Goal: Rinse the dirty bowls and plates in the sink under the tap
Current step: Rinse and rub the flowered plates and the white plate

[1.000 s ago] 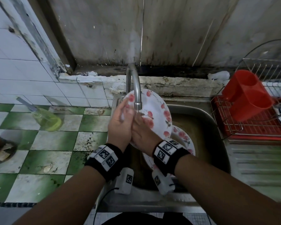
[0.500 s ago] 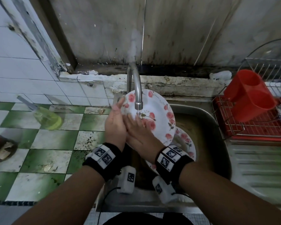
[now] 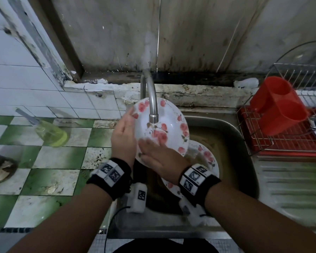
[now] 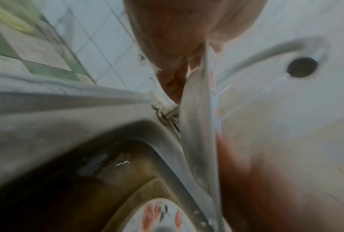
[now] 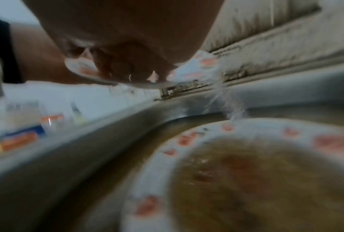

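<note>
left hand (image 3: pixel 123 132) grips the flowery plate (image 3: pixel 170 123) rim under the tap (image 3: pixel 151 99), right hand (image 3: pixel 159 157) fingers flat on its face.

Head view: dim, even light, soft shadows, wide-angle bending at edges, slight blur lower right. Both wrist views: heavily blurred, out of focus throughout, darkest toward lower left corners.

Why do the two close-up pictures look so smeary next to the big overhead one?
Head view: mostly sharp, wide-angle bending at the edges, dim flat light; the right hand is slightly smeared on the plate. Left wrist view: heavy blur, plate edge-on, tap soft. Right wrist view: blurred, with the second plate in the sink out of focus.
</note>
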